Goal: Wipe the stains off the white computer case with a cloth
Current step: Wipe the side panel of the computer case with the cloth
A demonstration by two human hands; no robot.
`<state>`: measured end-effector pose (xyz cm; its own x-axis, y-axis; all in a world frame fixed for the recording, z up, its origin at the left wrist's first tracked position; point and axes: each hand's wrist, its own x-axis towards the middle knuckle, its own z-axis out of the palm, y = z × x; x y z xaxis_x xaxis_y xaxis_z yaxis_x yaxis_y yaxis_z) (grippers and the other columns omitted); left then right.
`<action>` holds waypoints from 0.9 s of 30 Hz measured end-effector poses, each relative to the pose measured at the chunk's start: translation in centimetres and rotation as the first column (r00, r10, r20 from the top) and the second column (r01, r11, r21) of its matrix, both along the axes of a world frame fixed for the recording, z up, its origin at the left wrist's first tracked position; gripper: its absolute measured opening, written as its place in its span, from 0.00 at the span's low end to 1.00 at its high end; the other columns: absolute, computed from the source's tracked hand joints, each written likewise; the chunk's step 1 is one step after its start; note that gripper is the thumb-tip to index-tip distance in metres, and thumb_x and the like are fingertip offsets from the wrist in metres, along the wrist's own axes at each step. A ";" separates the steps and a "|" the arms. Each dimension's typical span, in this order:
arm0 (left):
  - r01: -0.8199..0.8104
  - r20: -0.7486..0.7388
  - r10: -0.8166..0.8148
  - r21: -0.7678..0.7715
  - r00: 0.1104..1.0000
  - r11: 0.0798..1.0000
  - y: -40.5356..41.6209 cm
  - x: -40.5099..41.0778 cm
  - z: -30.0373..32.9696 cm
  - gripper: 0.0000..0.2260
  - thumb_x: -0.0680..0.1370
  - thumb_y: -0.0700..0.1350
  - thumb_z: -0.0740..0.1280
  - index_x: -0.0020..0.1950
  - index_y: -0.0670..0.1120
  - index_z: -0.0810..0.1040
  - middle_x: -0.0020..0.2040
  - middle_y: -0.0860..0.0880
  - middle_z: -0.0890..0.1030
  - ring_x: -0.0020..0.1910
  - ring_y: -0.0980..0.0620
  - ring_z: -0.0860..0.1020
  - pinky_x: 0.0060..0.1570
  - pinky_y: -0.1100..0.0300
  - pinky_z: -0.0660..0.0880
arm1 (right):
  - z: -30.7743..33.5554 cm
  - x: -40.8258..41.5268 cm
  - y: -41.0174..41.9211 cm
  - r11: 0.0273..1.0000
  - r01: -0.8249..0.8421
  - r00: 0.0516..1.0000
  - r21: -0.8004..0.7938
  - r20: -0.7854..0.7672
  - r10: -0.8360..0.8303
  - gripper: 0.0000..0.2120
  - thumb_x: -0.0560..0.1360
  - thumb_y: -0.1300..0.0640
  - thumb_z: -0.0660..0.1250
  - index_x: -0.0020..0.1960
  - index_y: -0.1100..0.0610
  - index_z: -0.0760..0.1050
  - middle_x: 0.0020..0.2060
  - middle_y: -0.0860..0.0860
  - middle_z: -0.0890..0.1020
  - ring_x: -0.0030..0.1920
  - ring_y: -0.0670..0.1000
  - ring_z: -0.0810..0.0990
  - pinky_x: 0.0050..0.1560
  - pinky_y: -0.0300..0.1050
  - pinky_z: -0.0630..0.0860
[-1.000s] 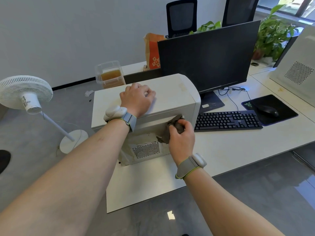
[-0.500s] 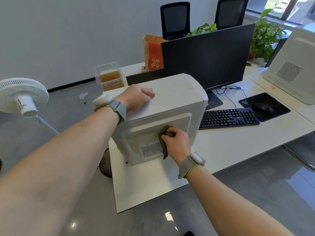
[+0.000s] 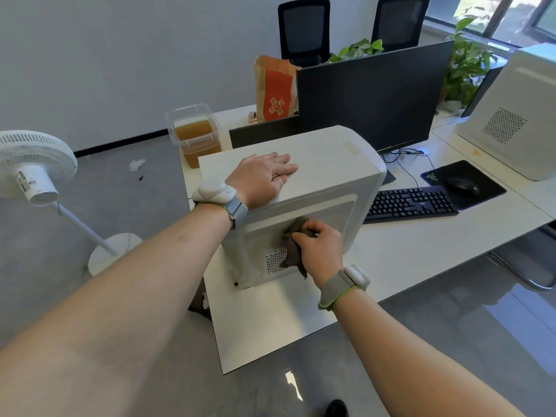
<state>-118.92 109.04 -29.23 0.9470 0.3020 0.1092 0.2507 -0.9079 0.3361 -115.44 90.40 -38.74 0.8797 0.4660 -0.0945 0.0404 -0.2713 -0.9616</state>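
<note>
White computer case (image 3: 316, 164): standing upright at the near left corner of the white desk (image 3: 421, 251), left of the keyboard (image 3: 410, 203) and in front of the black monitor (image 3: 373, 94). Left hand (image 3: 264, 176) laid flat and open on the top panel, fingers extended, bracing the case and gripping nothing. Right hand (image 3: 320, 248) closed around a bunched grey-brown cloth (image 3: 293, 251), pressing it against the near-facing panel just above and beside the perforated vent (image 3: 275, 261); loose tail of cloth hanging down over the vent's right edge. Step in hand, by judgement: wiping of the near panel, mid-stroke, upper-middle area. Greyish smudging visible on the recessed panel left of the cloth, and a faint yellowish mark on the top panel near the far right corner; task therefore judged incomplete. Next move, by judgement: firm, even pressure carried across the smudged zone toward the left edge, with steady downward bracing on top to prevent sliding toward the desk edge. Other faces of the case not visible; condition unknown.
</note>
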 end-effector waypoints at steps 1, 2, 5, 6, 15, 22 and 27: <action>-0.001 0.003 0.001 0.004 1.000 1.000 0.0 0.0 0.0 0.19 0.85 0.48 0.58 0.76 0.57 0.72 0.79 0.55 0.66 0.80 0.52 0.60 0.79 0.49 0.53 | 0.0 0.0 0.2 0.999 0.025 0.999 -0.036 -0.020 -0.026 0.04 0.71 0.61 0.75 0.43 0.53 0.83 0.38 0.50 0.83 0.42 0.54 0.82 0.46 0.51 0.82; -0.003 0.001 0.003 0.008 1.000 1.000 0.0 0.0 -0.1 0.19 0.85 0.48 0.58 0.76 0.58 0.72 0.79 0.56 0.66 0.80 0.53 0.60 0.79 0.50 0.53 | -0.1 -0.2 0.3 0.998 0.038 0.999 -0.049 -0.033 -0.040 0.04 0.71 0.60 0.75 0.41 0.52 0.82 0.38 0.50 0.84 0.42 0.54 0.82 0.46 0.52 0.82; 0.010 0.009 -0.011 0.015 1.000 1.000 0.3 0.0 -0.2 0.19 0.85 0.48 0.58 0.76 0.58 0.72 0.79 0.56 0.66 0.80 0.52 0.60 0.78 0.50 0.53 | 0.2 -1.2 0.6 0.998 0.042 0.999 0.040 -0.029 -0.041 0.03 0.72 0.56 0.74 0.43 0.49 0.84 0.38 0.48 0.85 0.43 0.53 0.84 0.45 0.51 0.83; 0.010 0.010 -0.010 0.019 1.000 1.000 0.2 0.3 -0.1 0.19 0.85 0.48 0.57 0.76 0.58 0.73 0.79 0.55 0.67 0.80 0.52 0.60 0.78 0.50 0.53 | 0.4 -1.2 0.7 0.998 0.049 0.998 0.049 -0.031 -0.047 0.02 0.72 0.55 0.75 0.43 0.49 0.84 0.38 0.48 0.85 0.43 0.54 0.84 0.45 0.50 0.83; 0.023 0.013 -0.024 0.052 1.000 0.998 0.5 0.1 -0.6 0.19 0.86 0.50 0.56 0.75 0.58 0.72 0.79 0.55 0.66 0.80 0.53 0.60 0.78 0.50 0.54 | 1.2 -3.6 2.0 0.998 0.053 0.998 0.037 -0.039 -0.052 0.02 0.68 0.53 0.74 0.39 0.48 0.82 0.36 0.51 0.84 0.41 0.57 0.85 0.43 0.55 0.84; 0.033 0.016 -0.034 0.063 0.999 0.997 0.5 0.2 -0.5 0.19 0.86 0.50 0.55 0.75 0.58 0.72 0.79 0.55 0.67 0.80 0.52 0.61 0.78 0.48 0.54 | 1.2 -4.9 2.9 1.000 0.008 0.999 -0.025 -0.046 -0.009 0.04 0.71 0.55 0.76 0.39 0.49 0.82 0.37 0.49 0.84 0.42 0.52 0.84 0.43 0.49 0.83; 0.015 0.026 -0.016 0.043 1.000 0.999 0.4 0.0 -0.5 0.18 0.85 0.49 0.56 0.75 0.58 0.73 0.79 0.55 0.67 0.79 0.52 0.61 0.78 0.49 0.54 | 0.3 -5.2 3.1 0.998 0.019 0.993 -0.057 -0.111 -0.025 0.05 0.69 0.56 0.75 0.36 0.52 0.82 0.33 0.52 0.84 0.39 0.58 0.84 0.41 0.57 0.83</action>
